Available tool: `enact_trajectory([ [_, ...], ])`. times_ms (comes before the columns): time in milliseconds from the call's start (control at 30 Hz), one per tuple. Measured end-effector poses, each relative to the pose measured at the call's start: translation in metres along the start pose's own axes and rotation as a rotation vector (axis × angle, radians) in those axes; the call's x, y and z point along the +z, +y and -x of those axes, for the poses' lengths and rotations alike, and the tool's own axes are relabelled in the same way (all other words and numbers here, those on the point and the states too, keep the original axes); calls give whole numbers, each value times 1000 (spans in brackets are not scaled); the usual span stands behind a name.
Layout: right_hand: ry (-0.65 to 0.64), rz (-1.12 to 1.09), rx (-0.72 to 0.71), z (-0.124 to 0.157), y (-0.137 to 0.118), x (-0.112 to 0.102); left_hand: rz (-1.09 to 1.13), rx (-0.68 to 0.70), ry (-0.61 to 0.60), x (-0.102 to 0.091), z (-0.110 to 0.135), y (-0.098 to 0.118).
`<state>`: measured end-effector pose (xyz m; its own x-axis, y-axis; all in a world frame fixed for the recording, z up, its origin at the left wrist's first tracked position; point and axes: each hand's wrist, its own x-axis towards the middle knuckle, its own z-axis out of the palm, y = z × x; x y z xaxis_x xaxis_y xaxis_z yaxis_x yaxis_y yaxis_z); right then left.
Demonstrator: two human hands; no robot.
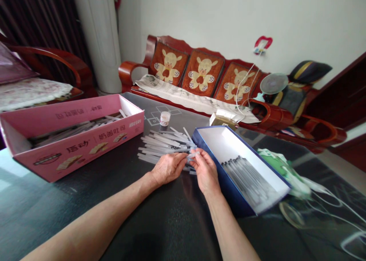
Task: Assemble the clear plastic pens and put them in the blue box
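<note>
My left hand (pixel 170 167) and my right hand (pixel 204 171) meet over the dark table, fingers pinched together. Between them is a slim translucent tube (pixel 193 154), partly covered by the fingers. A loose pile of similar whitish tubes (pixel 160 143) lies just beyond my hands. Beside my right hand stands an open blue box (pixel 240 190) with a white inside. In it, clear tubes with dark ends (pixel 246 177) lie in a row. To the left, an open pink carton (pixel 94 148) holds many thin pieces, blurred together.
A small white cup (pixel 165 118) stands behind the pile. Past the blue box are a small box (pixel 223 120), a green-and-white cloth or bag (pixel 281 169), a roll of tape (pixel 291 215) and white cables (pixel 328 200). A wooden sofa (pixel 134 68) stands behind the table.
</note>
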<state>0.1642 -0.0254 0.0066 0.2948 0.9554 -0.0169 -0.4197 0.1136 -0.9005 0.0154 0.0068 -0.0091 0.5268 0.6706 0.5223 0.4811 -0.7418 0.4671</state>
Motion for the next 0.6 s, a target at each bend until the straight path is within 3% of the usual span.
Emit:
enact_trajectory([
  [300, -18, 28, -26, 4, -1, 3, -16, 7, 26, -3, 0, 1],
  [600, 50, -27, 27, 6, 5, 9, -369, 7, 108, 0, 6, 5],
])
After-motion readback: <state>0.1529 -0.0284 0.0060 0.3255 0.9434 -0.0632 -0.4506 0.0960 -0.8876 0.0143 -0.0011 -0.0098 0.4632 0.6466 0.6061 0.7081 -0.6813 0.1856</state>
